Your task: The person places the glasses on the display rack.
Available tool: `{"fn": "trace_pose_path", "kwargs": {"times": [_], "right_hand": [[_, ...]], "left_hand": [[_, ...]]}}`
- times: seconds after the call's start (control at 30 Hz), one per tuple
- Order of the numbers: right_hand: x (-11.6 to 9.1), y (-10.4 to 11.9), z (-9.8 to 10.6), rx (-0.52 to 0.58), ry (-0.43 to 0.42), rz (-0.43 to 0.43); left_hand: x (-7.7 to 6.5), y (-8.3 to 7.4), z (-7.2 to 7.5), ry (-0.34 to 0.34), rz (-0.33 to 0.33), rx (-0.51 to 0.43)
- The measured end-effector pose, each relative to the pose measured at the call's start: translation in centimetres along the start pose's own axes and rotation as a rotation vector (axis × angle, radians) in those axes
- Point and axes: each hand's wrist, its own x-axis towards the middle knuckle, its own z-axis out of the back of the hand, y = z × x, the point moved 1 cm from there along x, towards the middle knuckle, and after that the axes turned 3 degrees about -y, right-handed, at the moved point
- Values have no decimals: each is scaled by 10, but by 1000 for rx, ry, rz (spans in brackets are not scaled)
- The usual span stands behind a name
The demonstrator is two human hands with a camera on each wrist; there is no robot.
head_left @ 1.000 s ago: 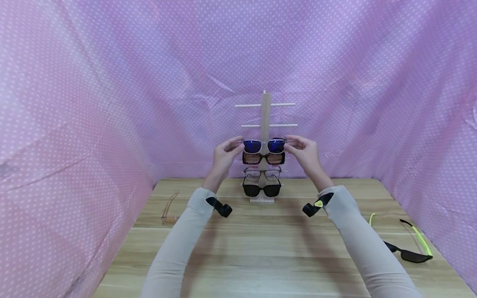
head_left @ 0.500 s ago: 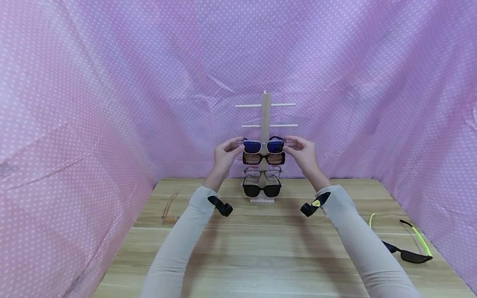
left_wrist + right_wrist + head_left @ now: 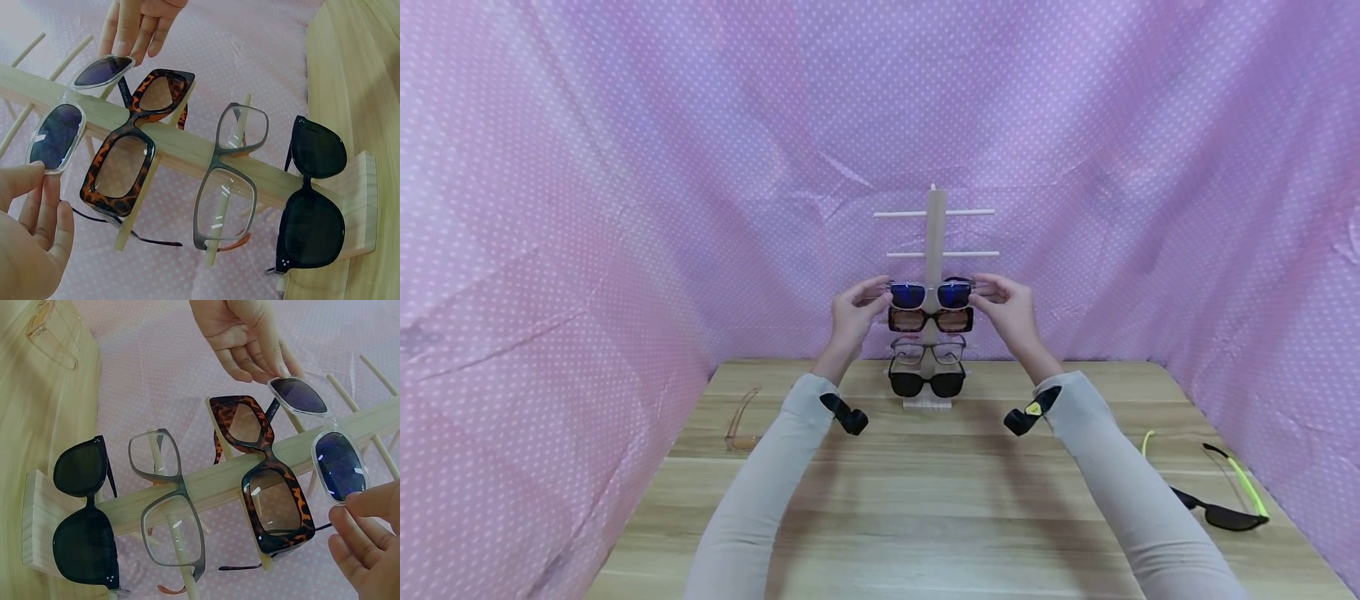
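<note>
Sunglasses with a clear frame and blue lenses (image 3: 907,295) sit against the wooden display stand (image 3: 935,225), just above a tortoiseshell pair (image 3: 954,321). My left hand (image 3: 853,317) pinches their left end between thumb and fingers; my right hand (image 3: 1011,310) pinches the right end the same way. Close up in the left wrist view, the left thumb rests on the lower rim of the blue-lens sunglasses (image 3: 57,139). In the right wrist view the right thumb and fingers hold the rim edge of these sunglasses (image 3: 340,464). Their temples are mostly hidden.
Below hang grey-framed clear glasses (image 3: 910,353) and black sunglasses (image 3: 927,384). Two bare pegs (image 3: 970,252) stick out higher on the stand. On the table lie pale orange glasses (image 3: 742,442) at left and black sunglasses with lime temples (image 3: 1234,518) at right.
Both hands keep their hold on the blue-lens sunglasses, which have barely shifted. The right hand and forearm have moved slightly to the left.
</note>
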Motion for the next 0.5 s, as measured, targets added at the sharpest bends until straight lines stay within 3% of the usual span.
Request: {"fn": "trace_pose_path", "kwargs": {"times": [0.23, 0.5], "right_hand": [[-10, 28, -3, -53, -12, 53], [-16, 35, -3, -65, -33, 63]], "left_hand": [[0, 1, 2, -12, -67, 22], [0, 2, 2, 5, -147, 26]]}}
